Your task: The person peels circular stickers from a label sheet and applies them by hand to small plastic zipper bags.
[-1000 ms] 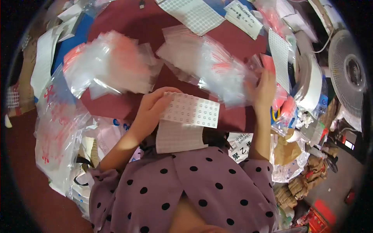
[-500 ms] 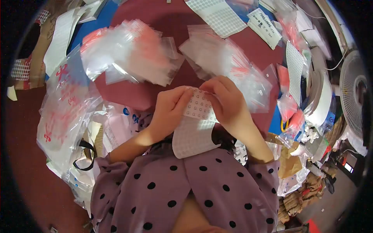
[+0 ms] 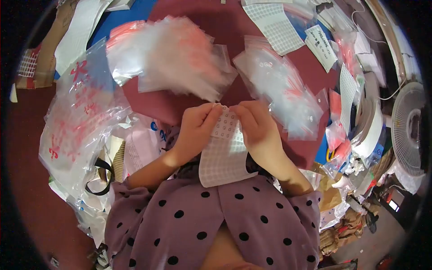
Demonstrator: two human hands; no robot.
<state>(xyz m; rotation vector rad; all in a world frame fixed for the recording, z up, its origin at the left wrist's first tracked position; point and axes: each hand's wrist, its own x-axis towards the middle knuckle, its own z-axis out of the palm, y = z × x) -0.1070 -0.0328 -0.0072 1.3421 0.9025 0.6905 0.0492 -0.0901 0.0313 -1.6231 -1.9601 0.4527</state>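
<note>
Both my hands hold a white sheet of round stickers (image 3: pixel 223 155) close to my body. Letters "G" show on its upper part, while its lower end hangs curled over my dotted clothing. My left hand (image 3: pixel 195 130) pinches the upper left edge between thumb and fingers. At the upper right edge, my right hand (image 3: pixel 260 130) has its fingers closed; their tips are partly hidden. Beyond my hands lie a large pile of clear zip bags (image 3: pixel 175 58) on the left and a smaller pile of zip bags (image 3: pixel 283 85) on the right.
The bags rest on a dark red surface (image 3: pixel 153 105). Another sticker sheet (image 3: pixel 274 27) and a paper with handwriting (image 3: pixel 320 47) lie at the back right. A big printed plastic bag (image 3: pixel 81 121) is at left; a white fan (image 3: pixel 407 128) stands at right.
The view has shifted, so the bag piles appear further right. My right hand's raised fingers have come down nearer the sheet's top edge. Both hands still hold the sheet.
</note>
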